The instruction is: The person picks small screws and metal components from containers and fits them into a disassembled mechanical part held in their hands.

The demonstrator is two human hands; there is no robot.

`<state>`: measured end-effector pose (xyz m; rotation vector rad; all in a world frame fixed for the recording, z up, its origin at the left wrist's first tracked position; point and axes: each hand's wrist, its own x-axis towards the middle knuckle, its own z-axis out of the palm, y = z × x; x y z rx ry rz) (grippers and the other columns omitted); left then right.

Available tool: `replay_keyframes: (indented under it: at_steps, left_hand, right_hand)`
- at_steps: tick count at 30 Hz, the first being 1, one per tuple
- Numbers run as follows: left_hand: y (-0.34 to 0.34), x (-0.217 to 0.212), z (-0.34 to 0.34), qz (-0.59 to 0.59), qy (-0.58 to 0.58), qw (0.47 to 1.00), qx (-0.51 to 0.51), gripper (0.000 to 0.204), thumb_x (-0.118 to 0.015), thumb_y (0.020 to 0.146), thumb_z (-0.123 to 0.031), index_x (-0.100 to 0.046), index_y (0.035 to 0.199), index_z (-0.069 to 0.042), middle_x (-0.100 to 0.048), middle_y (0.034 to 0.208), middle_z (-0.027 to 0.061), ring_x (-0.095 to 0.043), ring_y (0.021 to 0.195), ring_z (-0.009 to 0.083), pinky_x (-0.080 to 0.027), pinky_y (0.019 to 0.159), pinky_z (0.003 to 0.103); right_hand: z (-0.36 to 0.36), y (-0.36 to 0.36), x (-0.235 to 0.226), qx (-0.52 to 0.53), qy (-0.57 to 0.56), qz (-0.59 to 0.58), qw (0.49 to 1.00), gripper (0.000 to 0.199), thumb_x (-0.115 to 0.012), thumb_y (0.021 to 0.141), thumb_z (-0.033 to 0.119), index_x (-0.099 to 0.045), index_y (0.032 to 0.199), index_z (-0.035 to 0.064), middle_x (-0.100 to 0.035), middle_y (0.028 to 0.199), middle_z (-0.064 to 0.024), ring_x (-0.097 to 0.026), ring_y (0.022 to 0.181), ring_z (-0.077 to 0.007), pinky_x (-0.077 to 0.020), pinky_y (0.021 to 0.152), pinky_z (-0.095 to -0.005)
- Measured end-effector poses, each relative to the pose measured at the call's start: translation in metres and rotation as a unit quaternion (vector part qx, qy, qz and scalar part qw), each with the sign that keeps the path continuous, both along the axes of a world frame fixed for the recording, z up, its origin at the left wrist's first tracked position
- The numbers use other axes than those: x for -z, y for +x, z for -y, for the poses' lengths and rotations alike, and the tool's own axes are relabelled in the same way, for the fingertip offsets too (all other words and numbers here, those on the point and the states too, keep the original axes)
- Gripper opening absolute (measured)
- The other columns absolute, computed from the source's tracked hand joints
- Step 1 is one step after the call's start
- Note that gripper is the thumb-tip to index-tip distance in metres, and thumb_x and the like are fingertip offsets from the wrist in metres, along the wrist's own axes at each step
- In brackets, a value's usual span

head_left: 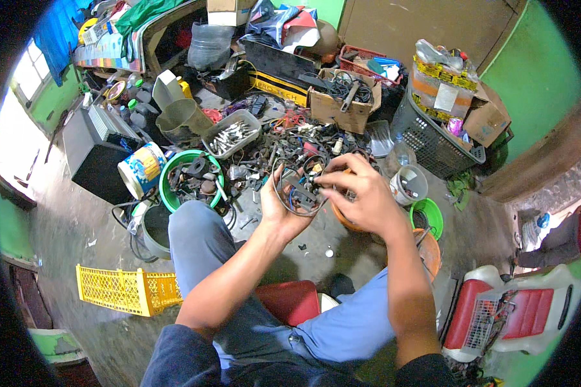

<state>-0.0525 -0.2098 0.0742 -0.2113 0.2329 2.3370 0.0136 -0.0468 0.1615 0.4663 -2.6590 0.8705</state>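
My left hand [279, 205] is palm up and cradles a small bundle of dark wires and metal parts [298, 187]. Over it my right hand [360, 193] bends, its fingertips pinching at the same bundle from the right. Both hands hover above my knees, over a floor strewn with scrap parts. What exactly the fingertips pinch is too small to tell.
A green bowl of metal parts [173, 169] and a grey tray of bolts [215, 135] lie left of the hands. An orange bowl [342, 216], a white cup [414, 174] and a green bowl [436, 213] sit right. A yellow crate [113, 290], black basket [432, 138] and cardboard boxes [339, 106] ring the spot.
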Motion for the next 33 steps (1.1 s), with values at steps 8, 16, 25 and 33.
replay_keyframes:
  at_steps: [8,16,25,33]
  left_hand:
    - [0.001,-0.001,-0.002,0.011,-0.025,0.999,-0.024,0.051,-0.041,0.098,-0.046,-0.060,0.125,-0.007,-0.065,0.122,0.0127,-0.063,0.110,0.0268,-0.049,0.098,0.043]
    - [-0.009,0.004,0.016,0.012,-0.041,0.997,-0.071,0.052,-0.033,0.100,-0.044,-0.058,0.128,-0.008,-0.064,0.127,0.0126,-0.061,0.117,0.0268,-0.045,0.106,0.044]
    - [-0.006,0.004,0.032,0.010,-0.066,0.995,-0.079,0.046,-0.044,0.095,-0.047,-0.066,0.117,-0.013,-0.069,0.115,0.0073,-0.064,0.107,0.0258,-0.046,0.101,0.044]
    - [-0.009,0.017,0.022,0.039,-0.050,0.996,-0.060,0.047,-0.045,0.094,-0.048,-0.065,0.116,-0.012,-0.068,0.114,0.0078,-0.063,0.106,0.0238,-0.048,0.098,0.042]
  right_hand:
    - [0.011,-0.006,0.028,0.000,0.103,-0.061,0.993,0.037,-0.074,0.074,0.006,-0.075,0.109,0.0185,-0.052,0.132,-0.0149,-0.053,0.121,-0.0351,-0.0477,0.100,-0.0434]
    - [0.040,-0.031,0.043,0.002,0.221,-0.089,0.971,0.034,-0.063,0.081,0.010,-0.073,0.112,0.0160,-0.054,0.131,-0.0127,-0.052,0.120,-0.0326,-0.0537,0.091,-0.0427]
    - [0.056,-0.038,0.059,-0.013,0.236,-0.132,0.963,0.015,-0.064,0.078,0.011,-0.065,0.093,0.0078,-0.057,0.120,-0.0119,-0.054,0.116,-0.0337,-0.0596,0.076,-0.0386]
    - [0.044,-0.028,0.054,0.003,0.204,-0.161,0.966,0.020,-0.065,0.081,0.012,-0.064,0.100,0.0074,-0.058,0.118,-0.0106,-0.058,0.110,-0.0323,-0.0569,0.080,-0.0418]
